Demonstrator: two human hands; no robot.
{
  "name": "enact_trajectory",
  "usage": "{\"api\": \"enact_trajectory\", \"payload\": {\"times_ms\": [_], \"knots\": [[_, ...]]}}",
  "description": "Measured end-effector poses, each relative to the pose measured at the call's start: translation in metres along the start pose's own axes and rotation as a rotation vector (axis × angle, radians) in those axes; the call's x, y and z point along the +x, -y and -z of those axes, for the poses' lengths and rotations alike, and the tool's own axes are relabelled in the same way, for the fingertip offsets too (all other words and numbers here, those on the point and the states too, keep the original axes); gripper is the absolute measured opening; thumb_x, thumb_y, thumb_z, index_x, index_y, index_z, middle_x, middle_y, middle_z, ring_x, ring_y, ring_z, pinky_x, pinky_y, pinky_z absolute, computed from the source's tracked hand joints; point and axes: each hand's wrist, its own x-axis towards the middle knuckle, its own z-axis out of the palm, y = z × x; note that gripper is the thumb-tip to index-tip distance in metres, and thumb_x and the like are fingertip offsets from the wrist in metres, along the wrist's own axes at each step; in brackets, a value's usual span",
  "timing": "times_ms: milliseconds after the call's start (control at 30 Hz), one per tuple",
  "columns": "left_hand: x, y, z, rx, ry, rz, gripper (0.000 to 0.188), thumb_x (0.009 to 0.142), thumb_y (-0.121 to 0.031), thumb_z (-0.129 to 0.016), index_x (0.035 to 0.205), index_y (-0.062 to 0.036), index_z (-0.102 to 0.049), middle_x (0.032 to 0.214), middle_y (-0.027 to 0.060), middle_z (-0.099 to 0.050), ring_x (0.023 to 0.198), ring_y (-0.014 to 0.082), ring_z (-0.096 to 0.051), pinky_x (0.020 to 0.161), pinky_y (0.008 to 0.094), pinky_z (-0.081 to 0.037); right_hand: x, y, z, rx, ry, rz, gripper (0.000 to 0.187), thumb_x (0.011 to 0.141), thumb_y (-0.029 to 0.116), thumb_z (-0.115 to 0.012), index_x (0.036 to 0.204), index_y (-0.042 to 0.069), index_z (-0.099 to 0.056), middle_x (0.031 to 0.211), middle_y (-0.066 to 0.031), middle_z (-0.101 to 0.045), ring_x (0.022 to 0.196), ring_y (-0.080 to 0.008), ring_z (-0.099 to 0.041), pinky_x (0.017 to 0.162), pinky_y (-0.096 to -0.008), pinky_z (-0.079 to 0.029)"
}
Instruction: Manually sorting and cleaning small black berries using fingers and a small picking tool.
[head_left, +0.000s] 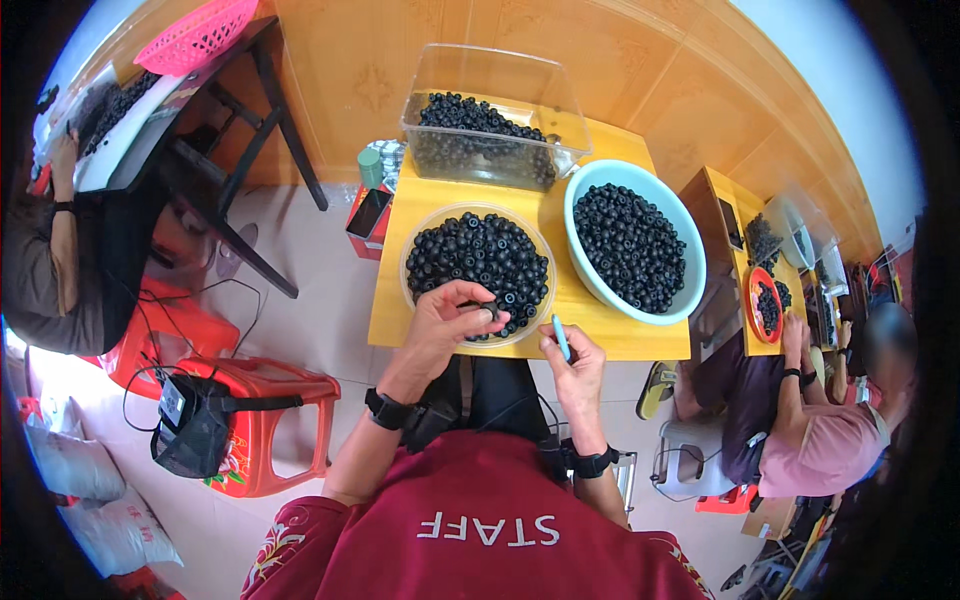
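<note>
Here's the left hand (450, 325), thumb and fingers pinched nearly closed on a small black piece (490, 310), right above the near part of a clear round tub (404, 268). And the right hand (577, 360), fingers curled closed around a slim light-blue tool (561, 338), its tip pointing up and away, just beside the tub's near right edge. That tub is heaped with small round black pieces, several showing a hole through the middle. To its right sits a pale blue bowl (692, 275), well filled with more of the same. Farther back, a clear rectangular box (490, 75) holds a pile sloping along its bottom.

All three containers share a yellow bench (390, 315). Off its left side, a phone (370, 213) lies on a red box (367, 243). Out on the left, a dark bag (195, 440) rests on a red stool (325, 400); away to the right, a person in pink (820, 450) works at an orange-red bowl (753, 300). Behind everything, wood-coloured panelling (350, 80) spans the wall.
</note>
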Motion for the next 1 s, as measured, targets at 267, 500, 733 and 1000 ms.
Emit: {"api": "enact_trajectory", "payload": {"times_ms": [267, 500, 733, 1000], "knots": [[-0.006, 0.019, 0.003, -0.266, 0.152, 0.065, 0.017, 0.083, -0.003, -0.057, 0.099, -0.0038, -0.056, 0.096, 0.0058, -0.06, 0.087, 0.0135, -0.058, 0.077, 0.0263, -0.046, -0.005, 0.028, -0.002, -0.202, 0.153, 0.28, 0.013, 0.08, 0.008, -0.06, 0.089, -0.001, -0.064, 0.068, -0.0085, -0.055, 0.053, -0.0139, -0.048, 0.049, -0.0257, -0.037], [-0.008, 0.021, 0.004, -0.299, 0.184, 0.081, 0.016, 0.084, -0.005, -0.057, 0.1, -0.0052, -0.055, 0.098, 0.0054, -0.059, 0.087, 0.0117, -0.056, 0.079, 0.0259, -0.044, -0.008, 0.034, -0.009, -0.329, 0.129, 0.379, 0.013, 0.08, 0.012, -0.061, 0.089, 0.002, -0.064, 0.067, -0.0104, -0.057, 0.051, -0.0198, -0.053, 0.047, -0.0305, -0.04], [-0.008, 0.027, 0.008, -0.249, 0.174, 0.087, 0.02, 0.084, -0.006, -0.058, 0.104, -0.0045, -0.056, 0.098, 0.0047, -0.06, 0.087, 0.0109, -0.056, 0.077, 0.0249, -0.045, -0.009, 0.035, -0.011, -0.351, 0.112, 0.402, 0.015, 0.079, 0.01, -0.06, 0.09, 0.001, -0.065, 0.061, -0.0074, -0.049, 0.05, -0.0163, -0.045, 0.047, -0.0287, -0.035], [-0.009, 0.02, 0.006, -0.245, 0.175, 0.094, 0.016, 0.082, -0.003, -0.06, 0.097, -0.0041, -0.054, 0.094, 0.0052, -0.06, 0.083, 0.0112, -0.058, 0.075, 0.0246, -0.046, -0.008, 0.035, -0.007, -0.401, 0.111, 0.414, 0.013, 0.078, 0.013, -0.064, 0.088, 0.004, -0.066, 0.067, -0.0105, -0.058, 0.053, -0.024, -0.056, 0.048, -0.0324, -0.042]]}}
